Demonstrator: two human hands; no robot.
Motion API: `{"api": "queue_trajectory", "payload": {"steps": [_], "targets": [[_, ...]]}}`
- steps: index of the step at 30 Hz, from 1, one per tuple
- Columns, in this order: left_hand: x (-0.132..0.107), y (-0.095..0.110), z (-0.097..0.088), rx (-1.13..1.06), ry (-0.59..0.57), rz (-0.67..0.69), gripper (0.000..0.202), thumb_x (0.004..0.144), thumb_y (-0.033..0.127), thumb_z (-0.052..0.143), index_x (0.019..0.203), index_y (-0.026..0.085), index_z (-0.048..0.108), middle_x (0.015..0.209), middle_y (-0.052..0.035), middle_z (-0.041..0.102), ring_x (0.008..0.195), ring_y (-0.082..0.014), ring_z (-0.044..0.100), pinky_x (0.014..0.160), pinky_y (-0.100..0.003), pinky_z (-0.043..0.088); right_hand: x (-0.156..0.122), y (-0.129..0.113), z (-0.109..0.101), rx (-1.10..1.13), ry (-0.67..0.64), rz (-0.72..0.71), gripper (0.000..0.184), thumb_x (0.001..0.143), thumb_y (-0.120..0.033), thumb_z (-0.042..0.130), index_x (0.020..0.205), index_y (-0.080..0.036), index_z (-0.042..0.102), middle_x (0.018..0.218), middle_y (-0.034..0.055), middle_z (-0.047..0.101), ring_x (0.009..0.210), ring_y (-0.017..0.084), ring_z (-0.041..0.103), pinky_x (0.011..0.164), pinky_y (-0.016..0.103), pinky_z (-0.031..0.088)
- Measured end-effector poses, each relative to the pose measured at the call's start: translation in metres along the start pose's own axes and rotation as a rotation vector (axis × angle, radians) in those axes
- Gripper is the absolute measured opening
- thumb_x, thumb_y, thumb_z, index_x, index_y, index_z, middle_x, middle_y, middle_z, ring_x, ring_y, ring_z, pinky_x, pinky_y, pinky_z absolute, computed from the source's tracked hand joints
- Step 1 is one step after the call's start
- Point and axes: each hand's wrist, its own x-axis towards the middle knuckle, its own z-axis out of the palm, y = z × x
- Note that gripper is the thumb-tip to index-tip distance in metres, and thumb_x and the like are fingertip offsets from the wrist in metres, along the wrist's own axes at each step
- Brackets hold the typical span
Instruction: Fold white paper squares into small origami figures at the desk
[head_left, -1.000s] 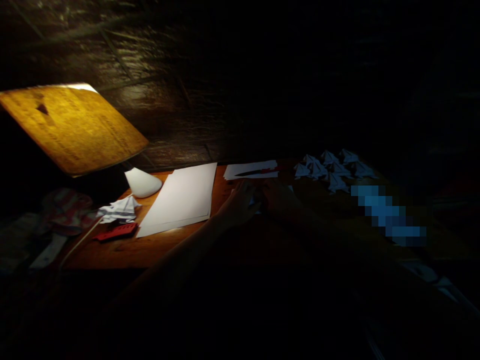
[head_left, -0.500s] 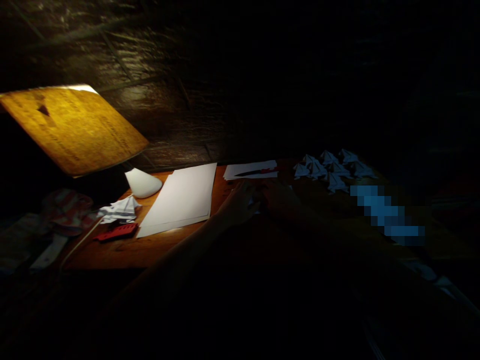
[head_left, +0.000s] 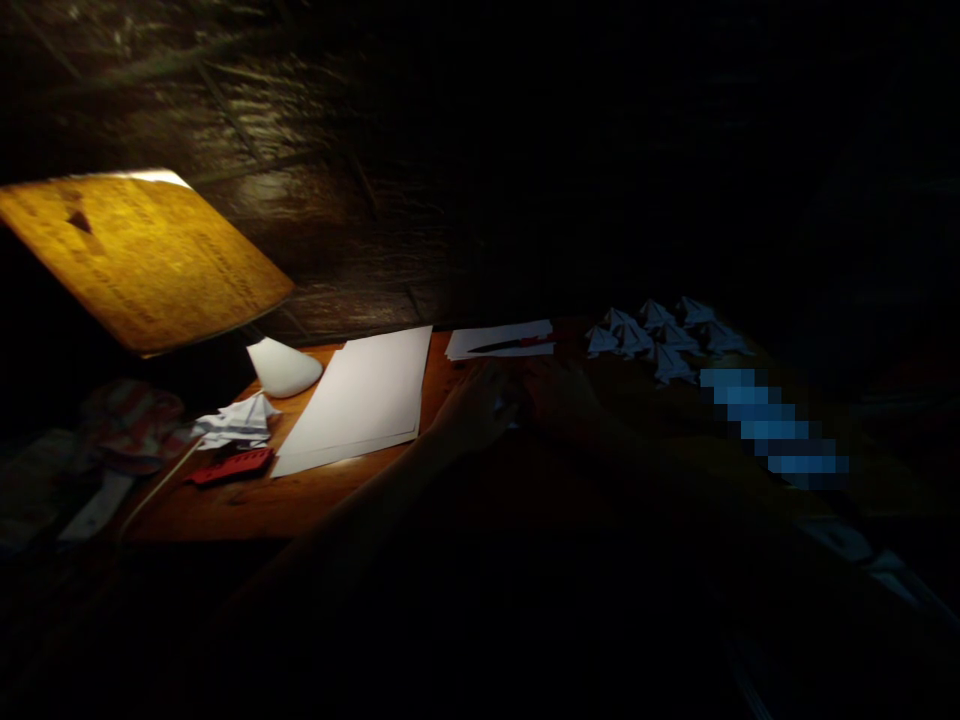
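Near the middle of the wooden table, my left hand (head_left: 480, 400) rests with curled fingers on a small piece of white paper (head_left: 512, 424). Only a bit of that paper shows below the fingers. My right hand (head_left: 561, 395) lies close beside it, in deep shadow, and its fingers are too dark to make out. Just beyond the hands, a knife with a dark blade and red handle (head_left: 536, 342) lies on a small stack of white paper (head_left: 469, 338). Left of my left hand are larger white sheets (head_left: 360, 395), brightly lit.
Several folded paper figures (head_left: 664, 335) stand at the back right. At the left are a lamp with a yellow shade (head_left: 150, 260), its white base (head_left: 283, 367), a crumpled printed paper (head_left: 238, 422) and a red object (head_left: 232, 467). A dark wall rises behind the table (head_left: 315, 505).
Both hands stay at the same spot, with slight finger movement. Paper edges that showed beside the hands are now hidden. The view has shifted slightly.
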Motion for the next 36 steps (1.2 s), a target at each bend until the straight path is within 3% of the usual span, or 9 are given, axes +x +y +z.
{"api": "queue_trajectory", "payload": {"steps": [10,17,22,28,32,36], "targets": [[-0.003,-0.005,0.001,0.045,0.021,-0.015,0.021,0.093,0.033,0.06,0.109,0.019,0.061,0.119,-0.0118,0.059,0.111,-0.0296,0.058,0.095,-0.046,0.052,-0.001,0.004,-0.007,-0.053,0.003,0.015,0.038,0.1,-0.027,0.041,0.106,-0.015,0.076,0.118,0.0156,0.069,0.115,0.03,0.056,0.102,0.047,0.034],[-0.005,-0.018,-0.002,0.116,0.06,-0.037,0.03,0.096,0.044,0.059,0.108,0.018,0.066,0.114,-0.0117,0.063,0.111,-0.0306,0.059,0.097,-0.048,0.05,0.001,0.016,-0.008,-0.1,-0.014,0.113,0.034,0.096,-0.025,0.047,0.098,-0.011,0.078,0.109,0.0197,0.071,0.11,0.031,0.058,0.092,0.043,0.04],[-0.006,-0.019,-0.007,0.197,0.058,-0.088,0.034,0.098,0.047,0.055,0.101,0.016,0.07,0.104,-0.0123,0.065,0.103,-0.0302,0.061,0.093,-0.047,0.051,-0.001,0.02,-0.008,-0.134,0.035,0.223,0.037,0.097,-0.024,0.043,0.1,-0.009,0.077,0.113,0.0218,0.071,0.111,0.029,0.059,0.092,0.04,0.042],[-0.008,-0.02,-0.012,0.281,0.048,-0.169,0.039,0.097,0.05,0.054,0.098,0.014,0.071,0.105,-0.0148,0.065,0.104,-0.0314,0.06,0.093,-0.046,0.05,-0.006,0.021,-0.015,-0.14,0.0,0.318,0.036,0.095,-0.021,0.044,0.109,-0.008,0.075,0.116,0.0227,0.07,0.114,0.031,0.058,0.087,0.041,0.045],[-0.012,-0.022,-0.015,0.352,0.035,-0.21,0.043,0.096,0.052,0.054,0.098,0.012,0.071,0.116,-0.0178,0.064,0.107,-0.0321,0.06,0.096,-0.046,0.048,-0.009,0.022,-0.02,-0.15,0.008,0.391,0.038,0.094,-0.023,0.047,0.12,-0.008,0.071,0.117,0.0238,0.07,0.115,0.032,0.058,0.091,0.042,0.044],[-0.015,-0.022,-0.017,0.377,0.018,-0.236,0.047,0.096,0.054,0.052,0.105,0.011,0.071,0.126,-0.0197,0.062,0.113,-0.034,0.058,0.098,-0.048,0.046,-0.013,0.022,-0.023,-0.175,0.006,0.418,0.034,0.093,-0.019,0.047,0.111,-0.01,0.075,0.105,0.0229,0.072,0.112,0.033,0.059,0.092,0.044,0.043]]}}
